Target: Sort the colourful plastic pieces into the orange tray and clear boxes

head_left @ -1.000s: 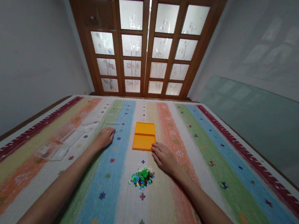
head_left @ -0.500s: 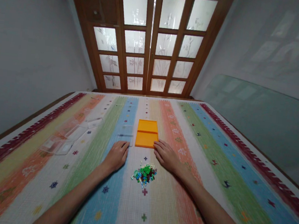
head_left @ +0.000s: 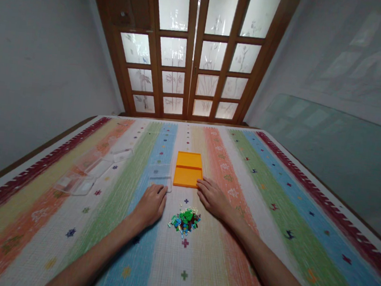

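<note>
My left hand [head_left: 151,205] rests on the striped cloth with its fingers curled onto the near edge of a small clear plastic tray [head_left: 162,177]. This clear tray lies just left of a two-compartment orange tray [head_left: 188,169]. My right hand [head_left: 213,198] lies flat with its fingers stretched, the tips touching the orange tray's near right corner. Between my two hands, slightly nearer to me, sits a small pile of tiny bricks [head_left: 185,220], mostly green and blue.
Several more clear plastic trays and lids [head_left: 83,179] lie on the left part of the striped cloth [head_left: 274,189]. Wooden doors with frosted panes [head_left: 194,51] stand beyond the far edge. A glass sheet [head_left: 330,150] leans on the right wall.
My left hand has slid from the left towards the middle, bringing the clear tray up beside the orange tray. The right hand has stayed at the orange tray's near corner.
</note>
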Demonstrator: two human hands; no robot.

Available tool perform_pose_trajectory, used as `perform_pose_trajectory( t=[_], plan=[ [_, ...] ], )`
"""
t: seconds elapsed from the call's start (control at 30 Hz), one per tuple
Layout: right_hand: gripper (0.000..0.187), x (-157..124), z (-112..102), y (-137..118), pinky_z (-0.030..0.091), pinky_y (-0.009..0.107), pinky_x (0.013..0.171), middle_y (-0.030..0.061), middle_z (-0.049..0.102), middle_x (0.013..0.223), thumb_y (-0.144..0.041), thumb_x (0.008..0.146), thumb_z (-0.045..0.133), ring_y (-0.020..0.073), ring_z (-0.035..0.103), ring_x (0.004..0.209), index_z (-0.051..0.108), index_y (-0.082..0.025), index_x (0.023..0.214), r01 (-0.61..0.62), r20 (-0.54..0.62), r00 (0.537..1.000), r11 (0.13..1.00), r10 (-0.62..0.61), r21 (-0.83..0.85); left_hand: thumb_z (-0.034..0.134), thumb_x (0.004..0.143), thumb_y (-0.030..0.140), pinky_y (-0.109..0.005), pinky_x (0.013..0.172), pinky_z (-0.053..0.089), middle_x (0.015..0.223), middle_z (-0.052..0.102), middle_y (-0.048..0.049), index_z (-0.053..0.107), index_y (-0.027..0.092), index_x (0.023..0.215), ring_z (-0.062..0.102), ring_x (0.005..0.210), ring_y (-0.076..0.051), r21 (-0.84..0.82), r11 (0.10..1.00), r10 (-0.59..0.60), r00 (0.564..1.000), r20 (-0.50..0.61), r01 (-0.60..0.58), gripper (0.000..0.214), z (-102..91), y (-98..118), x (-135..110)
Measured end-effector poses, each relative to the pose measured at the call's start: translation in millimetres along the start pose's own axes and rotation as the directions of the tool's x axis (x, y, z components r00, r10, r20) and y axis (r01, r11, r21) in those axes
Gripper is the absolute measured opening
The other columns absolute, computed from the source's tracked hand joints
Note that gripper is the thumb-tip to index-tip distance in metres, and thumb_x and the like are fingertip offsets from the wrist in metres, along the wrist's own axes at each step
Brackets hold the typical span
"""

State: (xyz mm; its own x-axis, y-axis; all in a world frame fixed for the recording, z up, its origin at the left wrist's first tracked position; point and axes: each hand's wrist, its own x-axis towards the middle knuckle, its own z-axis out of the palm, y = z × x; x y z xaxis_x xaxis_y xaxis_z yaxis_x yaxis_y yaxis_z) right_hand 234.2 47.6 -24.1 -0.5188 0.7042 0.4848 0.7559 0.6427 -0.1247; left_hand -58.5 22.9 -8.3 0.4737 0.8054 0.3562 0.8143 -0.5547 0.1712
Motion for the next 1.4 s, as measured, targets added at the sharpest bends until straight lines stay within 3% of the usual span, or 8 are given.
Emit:
perform_pose_trajectory(
  t=[0.47,0.57,0.73,0.9,0.97,1.13,1.3,1.4],
  plan=[
    [0.035,-0.6,-1.7,-1.3,0.047,0.057,0.11,0.0163,0.069,0.13,-0.023,0.101,0.045,0.0308,0.059,0.129,0.066,-0.017,0.128,0.0,0.004,1.0,1.0,0.0,0.003,0.049,0.096,0.022,-0.055,0.11,0.045,0.124,0.069,-0.0135,0.062,0.018,0.127,0.061,0.12,-0.031,-0.025,1.0,-0.004,0.997,-0.082,0.002,0.033,-16.8,5.8,-6.7],
    [0.035,-1.2,-1.3,-0.9,0.047,0.058,0.11,0.0163,0.069,0.13,-0.023,0.102,0.044,0.0313,0.059,0.129,0.066,-0.017,0.129,-0.003,-0.002,1.0,1.0,0.003,0.002,0.048,0.097,0.023,-0.048,0.103,0.05,0.114,0.073,-0.01,0.067,0.02,0.119,0.067,0.109,-0.027,-0.047,0.999,-0.015,0.993,-0.117,0.01,0.029,-35.7,-10.6,-3.4],
    [0.034,-1.6,-1.3,0.5,0.048,0.056,0.109,0.0149,0.069,0.129,-0.024,0.102,0.043,0.0313,0.059,0.127,0.066,-0.017,0.127,0.015,-0.007,1.0,1.0,-0.015,-0.012,0.047,0.093,0.022,-0.045,0.096,0.051,0.104,0.074,-0.0126,0.07,0.015,0.107,0.066,0.101,-0.03,0.112,0.967,-0.203,0.959,-0.2,0.228,0.028,-65.4,-72.9,22.7],
    [0.034,-1.4,0.8,0.4,0.048,0.056,0.109,0.0172,0.069,0.129,-0.024,0.103,0.042,0.0316,0.06,0.126,0.066,-0.014,0.126,0.016,-0.014,1.0,1.0,-0.016,-0.017,0.045,0.089,0.022,-0.05,0.097,0.045,0.12,0.069,-0.0201,0.064,0.01,0.126,0.058,0.112,-0.037,0.291,0.861,-0.387,0.908,-0.157,0.417,0.043,-69.9,-132.8,50.7],
    [0.034,-1.5,1.2,0.1,0.047,0.056,0.11,0.0171,0.068,0.13,-0.024,0.103,0.042,0.0311,0.059,0.126,0.065,-0.015,0.127,0.012,-0.014,1.0,1.0,-0.012,-0.014,0.045,0.087,0.02,-0.053,0.094,0.043,0.117,0.068,-0.0239,0.066,0.007,0.121,0.057,0.111,-0.041,0.312,0.838,-0.425,0.894,-0.14,0.447,0.042,-65.9,-146.0,55.9],
    [0.036,-2.0,-7.3,0.2,0.048,0.053,0.108,0.0198,0.061,0.137,-0.027,0.103,0.044,0.031,0.055,0.13,0.06,-0.014,0.133,0.012,-0.071,0.997,1.0,-0.012,-0.002,0.047,0.082,0.012,-0.053,0.088,0.043,0.095,0.071,-0.0242,0.072,0.01,0.09,0.06,0.1,-0.04,0.316,0.837,-0.442,0.893,-0.087,0.446,0.026,-55.4,-157.0,55.5],
    [0.037,1.7,-28.8,1.2,0.048,0.052,0.107,0.0182,0.06,0.137,-0.019,0.101,0.045,0.0292,0.053,0.13,0.055,-0.017,0.137,0.007,-0.178,0.984,0.999,0.002,0.05,0.046,0.084,0.011,-0.053,0.091,0.042,0.102,0.071,-0.0211,0.071,0.012,0.1,0.057,0.105,-0.04,0.295,0.851,-0.406,0.901,-0.153,0.434,0.029,-68.7,-156.8,52.4],
    [0.037,8.5,-43.8,-3.8,0.051,0.05,0.101,0.0155,0.064,0.129,-0.013,0.098,0.047,0.0283,0.057,0.125,0.057,-0.019,0.133,0.065,-0.269,0.962,0.997,-0.056,0.028,0.045,0.089,0.014,-0.054,0.091,0.044,0.1,0.071,-0.0175,0.071,0.014,0.103,0.058,0.099,-0.037,0.261,0.903,-0.261,0.919,-0.295,0.34,0.029,-88.9,-143.8,52.6]
  ],
)
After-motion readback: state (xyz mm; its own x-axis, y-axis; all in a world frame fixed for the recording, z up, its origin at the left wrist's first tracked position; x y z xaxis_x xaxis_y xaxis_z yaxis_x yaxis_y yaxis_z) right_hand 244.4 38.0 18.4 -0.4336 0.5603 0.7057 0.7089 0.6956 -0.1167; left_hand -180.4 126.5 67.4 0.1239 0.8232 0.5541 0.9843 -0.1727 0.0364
